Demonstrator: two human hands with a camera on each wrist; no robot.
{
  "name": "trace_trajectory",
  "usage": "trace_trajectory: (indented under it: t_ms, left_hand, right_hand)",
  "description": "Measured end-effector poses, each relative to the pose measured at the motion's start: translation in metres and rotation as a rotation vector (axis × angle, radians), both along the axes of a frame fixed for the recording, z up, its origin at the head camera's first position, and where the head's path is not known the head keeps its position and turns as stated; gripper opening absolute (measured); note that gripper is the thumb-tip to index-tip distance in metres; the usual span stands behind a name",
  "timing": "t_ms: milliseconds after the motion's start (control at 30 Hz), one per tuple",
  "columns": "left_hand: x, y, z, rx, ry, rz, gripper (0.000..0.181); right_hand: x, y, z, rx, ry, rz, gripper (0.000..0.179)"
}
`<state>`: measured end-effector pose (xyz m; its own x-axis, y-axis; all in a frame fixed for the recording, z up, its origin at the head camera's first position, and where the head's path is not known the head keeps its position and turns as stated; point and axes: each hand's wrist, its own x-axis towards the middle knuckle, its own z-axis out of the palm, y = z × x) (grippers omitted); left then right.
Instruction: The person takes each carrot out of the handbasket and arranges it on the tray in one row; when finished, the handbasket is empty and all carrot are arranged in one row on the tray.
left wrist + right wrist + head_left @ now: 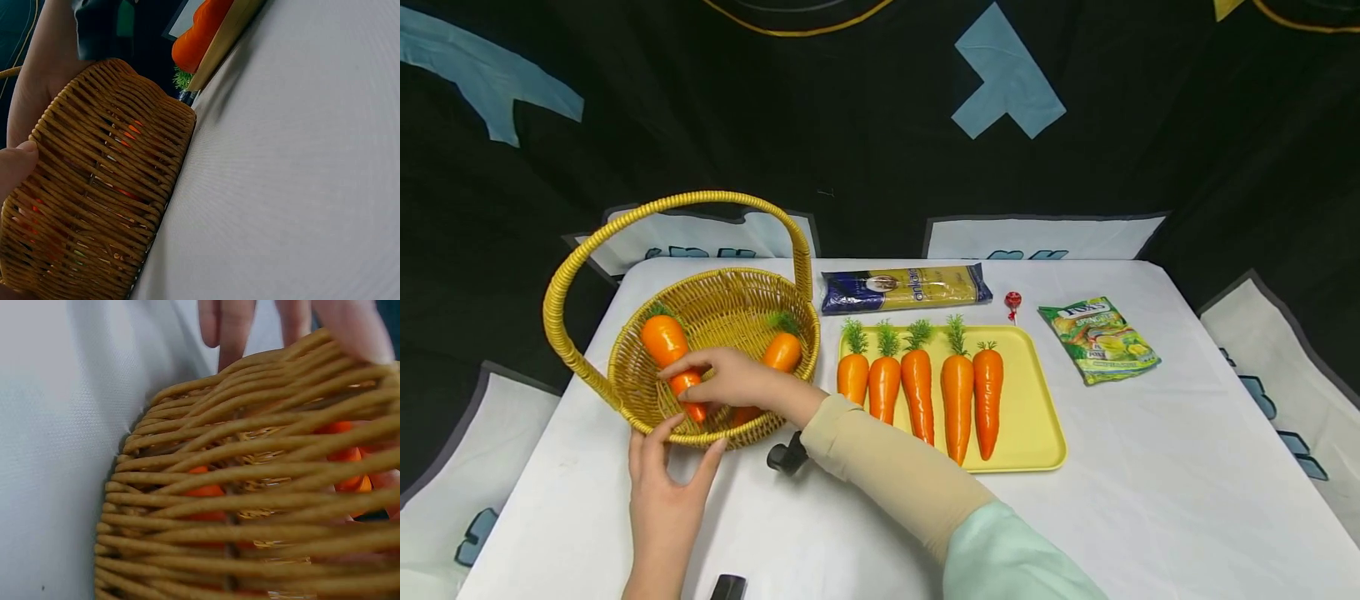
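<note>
A yellow wicker basket with a tall arched handle stands at the left of the table. My right hand reaches down inside it and pinches an orange toy carrot between thumb and fingers, its tip towards the front wall. A second carrot leans against the basket's right side, partly covered by that hand. At the front, my left hand grips the rim, fingers and thumb spread along it. The left wrist view shows its thumb against the rim, with bits of orange behind the weave.
Right of the basket, a yellow tray holds several carrots in a row; the right sleeve overlaps its front left corner. Behind it lie a blue and gold packet and a red lollipop. A green sachet lies farther right.
</note>
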<state>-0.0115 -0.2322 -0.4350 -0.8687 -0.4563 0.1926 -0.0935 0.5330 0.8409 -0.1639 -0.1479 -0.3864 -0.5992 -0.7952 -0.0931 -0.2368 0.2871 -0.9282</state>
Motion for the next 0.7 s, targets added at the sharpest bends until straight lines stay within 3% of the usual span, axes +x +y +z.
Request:
trace_trajectory:
  t_ms: [300,533,700]
  left_hand:
    - [-0.001,0.001,0.000,-0.009,-0.045,0.010,0.065]
    - [0.000,0.002,0.000,-0.007,-0.059,0.020,0.064]
    - [-0.001,0.001,0.001,-0.011,-0.044,0.015,0.065]
  right_hand:
    - [0.001,0.042,0.015,-0.099,0.015,-0.075,0.035]
    - [0.013,0.102,0.020,-0.236,-0.024,-0.086,0.036]
    - [0.025,0.150,0.016,-0.226,0.017,-0.134,0.037]
